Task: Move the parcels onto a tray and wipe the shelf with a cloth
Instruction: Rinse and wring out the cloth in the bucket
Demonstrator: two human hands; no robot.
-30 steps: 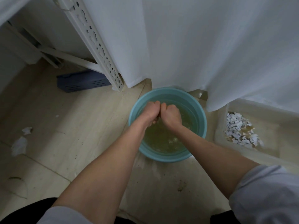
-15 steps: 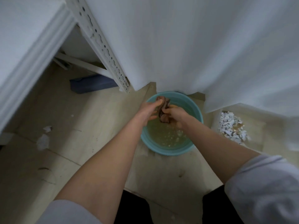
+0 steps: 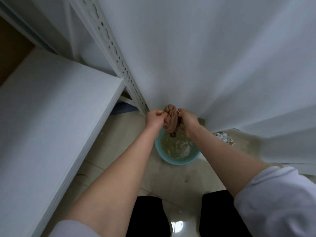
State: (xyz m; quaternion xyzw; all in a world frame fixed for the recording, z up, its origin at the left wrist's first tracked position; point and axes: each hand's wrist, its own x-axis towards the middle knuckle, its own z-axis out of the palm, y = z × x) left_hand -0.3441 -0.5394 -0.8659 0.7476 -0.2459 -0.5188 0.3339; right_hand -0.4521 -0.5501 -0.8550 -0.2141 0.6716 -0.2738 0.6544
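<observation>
Both fists, left hand (image 3: 156,117) and right hand (image 3: 186,119), clamp the cloth (image 3: 172,121) between them, wringing drips into the basin (image 3: 177,160) below.

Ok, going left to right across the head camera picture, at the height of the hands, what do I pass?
shelf board → left hand → cloth, held between both hands → right hand → paper scraps
</observation>
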